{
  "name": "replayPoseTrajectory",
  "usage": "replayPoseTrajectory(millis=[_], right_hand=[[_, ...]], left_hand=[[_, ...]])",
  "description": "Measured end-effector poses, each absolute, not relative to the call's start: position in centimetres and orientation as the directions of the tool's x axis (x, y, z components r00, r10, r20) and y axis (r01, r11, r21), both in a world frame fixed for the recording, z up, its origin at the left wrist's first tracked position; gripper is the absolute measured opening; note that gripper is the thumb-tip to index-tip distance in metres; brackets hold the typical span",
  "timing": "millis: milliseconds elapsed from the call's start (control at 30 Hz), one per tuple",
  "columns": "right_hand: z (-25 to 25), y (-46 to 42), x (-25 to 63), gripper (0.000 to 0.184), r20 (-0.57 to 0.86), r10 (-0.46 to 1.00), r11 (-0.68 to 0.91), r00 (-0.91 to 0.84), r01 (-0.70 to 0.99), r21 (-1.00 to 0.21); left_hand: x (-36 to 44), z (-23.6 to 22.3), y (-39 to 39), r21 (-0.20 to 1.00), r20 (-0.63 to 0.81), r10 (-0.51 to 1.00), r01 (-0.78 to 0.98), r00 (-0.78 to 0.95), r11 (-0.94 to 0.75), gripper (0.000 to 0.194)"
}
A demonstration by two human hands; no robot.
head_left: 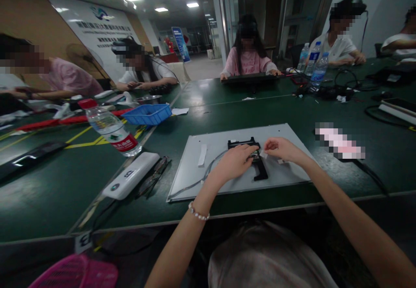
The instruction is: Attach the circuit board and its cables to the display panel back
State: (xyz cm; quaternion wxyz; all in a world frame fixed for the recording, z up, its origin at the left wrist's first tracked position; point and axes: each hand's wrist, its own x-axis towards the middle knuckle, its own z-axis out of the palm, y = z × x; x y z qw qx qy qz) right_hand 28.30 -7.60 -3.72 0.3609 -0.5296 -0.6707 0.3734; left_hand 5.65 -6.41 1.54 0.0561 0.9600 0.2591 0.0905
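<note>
A black plastic frame (259, 168) with a small circuit-like part inside it lies on a white panel (188, 171). My left hand (238, 160) rests across the frame, fingers stretched out over its middle and hiding much of it. Close beside it, my right hand (281, 148) is closed in a pinch at a small pale, translucent piece (264, 153), too small to identify exactly. A grey cable (208, 171) runs from under my left hand toward the panel's left corner. Left on the panel is a white strip (202, 155); another small pale piece (282, 161) sits below my right hand.
Left of the panel are glasses (154, 177), a white power bank (131, 176), a red-capped water bottle (110, 127) and a blue basket (147, 114). A partly blurred pink object (341, 142) lies to the right. Several people sit around the green table (221, 110).
</note>
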Motion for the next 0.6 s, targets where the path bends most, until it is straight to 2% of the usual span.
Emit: replayPoseTrajectory(millis=[333, 600], right_hand=[[-4.5, -7.3, 27.7, 0.008, 0.128, 0.977, 0.196, -0.171, 0.479, -0.856], [-5.1, -6.9, 27.8, 0.011, 0.117, 0.984, 0.170, -0.135, 0.510, -0.843]], left_hand=[[5.9, 1.8, -6.8, 0.044, 0.112, 0.443, 0.441, 0.889, -0.896, 0.042], [6.0, 2.1, -7.1, 0.011, 0.098, 0.418, 0.419, 0.903, -0.908, 0.045]])
